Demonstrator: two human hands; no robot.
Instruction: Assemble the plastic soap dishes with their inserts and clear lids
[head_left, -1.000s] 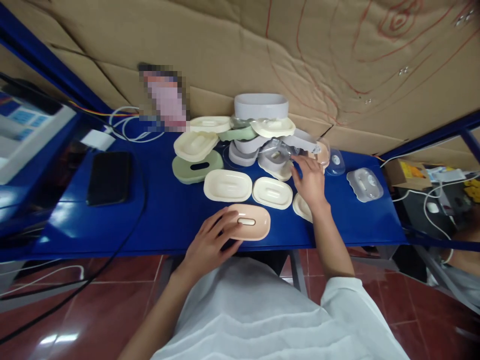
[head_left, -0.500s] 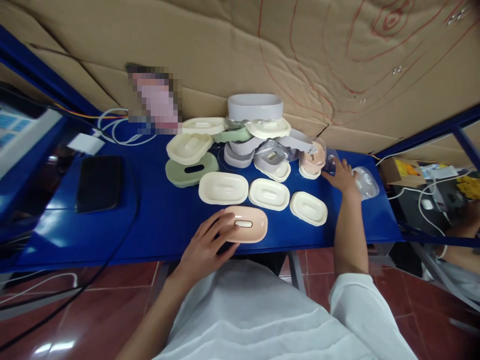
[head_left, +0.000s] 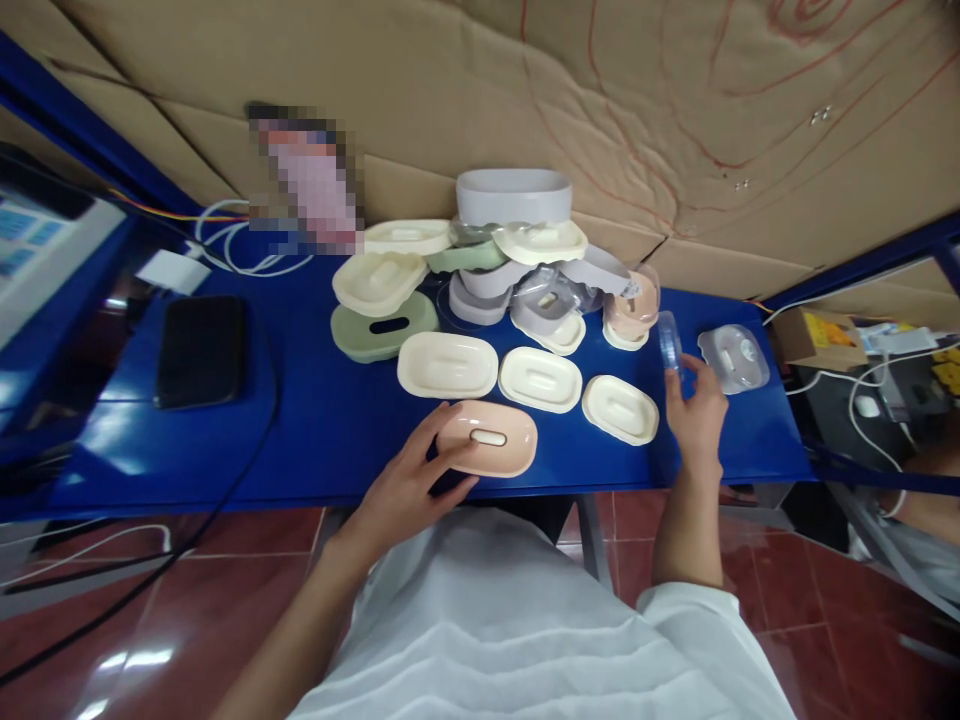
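Observation:
My left hand (head_left: pixel 416 465) grips the left end of a peach oval plastic dish (head_left: pixel 510 452). A cream piece shows in the slot in the dish's middle. At the right, my right hand (head_left: pixel 696 405) pinches the lower end of a clear plastic lid (head_left: pixel 668 340), which is tipped on edge. Beyond the peach dish lie three cream oval trays, the left one (head_left: pixel 448 366), the middle one (head_left: pixel 540 380) and the right one (head_left: pixel 620 410). Another clear lid (head_left: pixel 735 360) rests flat to the right of my right hand.
Grey, cream and green oval parts are heaped at the back, with a grey tub (head_left: pixel 514 197) behind them. A green dish (head_left: pixel 382 328) and a black flat case (head_left: pixel 200 352) lie to the left. Cables and a white adapter (head_left: pixel 174 271) sit at the back left, before a cardboard wall (head_left: pixel 420 80).
My right hand has closed on the clear lid beside the peach cup and tipped it upright. My left hand stays on the peach dish. The camera view has shifted slightly.

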